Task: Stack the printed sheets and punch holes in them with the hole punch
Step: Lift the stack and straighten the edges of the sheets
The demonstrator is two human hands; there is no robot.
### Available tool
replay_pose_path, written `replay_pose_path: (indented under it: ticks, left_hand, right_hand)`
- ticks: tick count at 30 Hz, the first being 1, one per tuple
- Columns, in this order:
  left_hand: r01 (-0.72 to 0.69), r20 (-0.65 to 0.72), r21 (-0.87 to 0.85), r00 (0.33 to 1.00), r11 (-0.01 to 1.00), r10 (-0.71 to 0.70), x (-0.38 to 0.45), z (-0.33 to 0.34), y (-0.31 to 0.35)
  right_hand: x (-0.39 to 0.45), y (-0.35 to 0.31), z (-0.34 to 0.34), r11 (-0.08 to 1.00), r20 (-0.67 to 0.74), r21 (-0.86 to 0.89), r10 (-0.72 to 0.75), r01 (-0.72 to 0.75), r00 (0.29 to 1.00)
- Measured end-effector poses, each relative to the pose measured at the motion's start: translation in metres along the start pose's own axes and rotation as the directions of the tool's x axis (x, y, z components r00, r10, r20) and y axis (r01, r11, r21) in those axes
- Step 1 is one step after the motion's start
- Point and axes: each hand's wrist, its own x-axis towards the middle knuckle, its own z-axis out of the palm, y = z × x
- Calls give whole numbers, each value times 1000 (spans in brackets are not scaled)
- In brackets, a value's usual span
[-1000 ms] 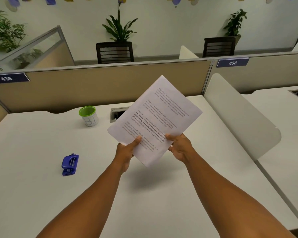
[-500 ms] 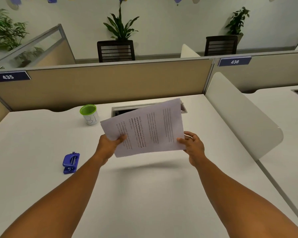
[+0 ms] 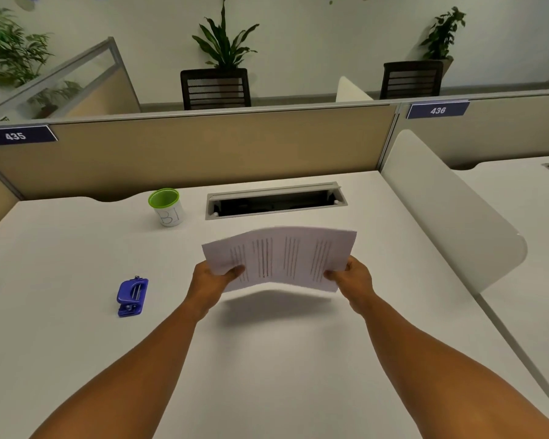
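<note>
I hold the printed sheets (image 3: 282,256) in both hands, turned sideways and slightly bowed upward, a little above the white desk (image 3: 267,359). My left hand (image 3: 211,278) pinches their left short edge with the thumb on top. My right hand (image 3: 351,277) pinches the right short edge the same way. The text lines run away from me. The blue hole punch (image 3: 133,297) lies flat on the desk to the left of my left forearm, apart from the paper and untouched.
A white cup with a green rim (image 3: 166,206) stands at the back left of the desk. An open cable tray slot (image 3: 274,201) lies behind the sheets. Beige partitions (image 3: 203,147) close the back; a white curved divider (image 3: 450,217) bounds the right side.
The sheets have been turned from upright and tilted to sideways and nearly flat, and lowered toward the desk. My hands have shifted to the two short edges. The punch has not moved.
</note>
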Motion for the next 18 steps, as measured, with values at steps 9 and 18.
replay_pose_path:
  ticks: [9,18]
  left_hand:
    - [62,-15,11,998,998,-62,0,0,-12]
    - [35,-55,-38,998,999,-37,14,-6,11]
  right_hand:
    - [-2,10,-4,999,15,-51,11,-10,1000]
    - [4,-7,-2,998,80,23,-57,55,995]
